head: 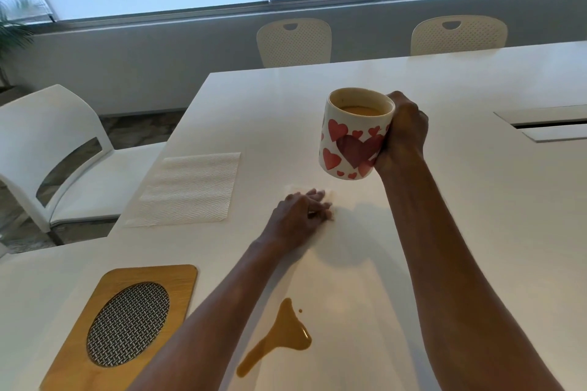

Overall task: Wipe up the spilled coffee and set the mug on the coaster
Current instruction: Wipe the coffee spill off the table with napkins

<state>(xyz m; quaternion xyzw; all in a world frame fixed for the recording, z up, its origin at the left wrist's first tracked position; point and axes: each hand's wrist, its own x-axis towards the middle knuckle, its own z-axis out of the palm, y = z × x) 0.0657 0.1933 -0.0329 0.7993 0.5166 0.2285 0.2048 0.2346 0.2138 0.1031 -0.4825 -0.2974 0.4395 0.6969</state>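
Pooling nearest on the glossy white tabletop is a tan coffee spill, funnel-shaped with a thin tail. Left of it lies the coaster, a rounded wooden slab with an oval woven-mesh inset. Farther out, the left hand rests on a small white tissue; its fingers blur, so pinching or pressing I cannot tell. An embossed paper towel lies leftward. Beyond, the right hand grips a heart-printed mug aloft.

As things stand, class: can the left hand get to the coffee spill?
Probably yes: the left hand rests on a napkin just beyond the spill, nothing lies between them, and the right hand holds the mug aloft.
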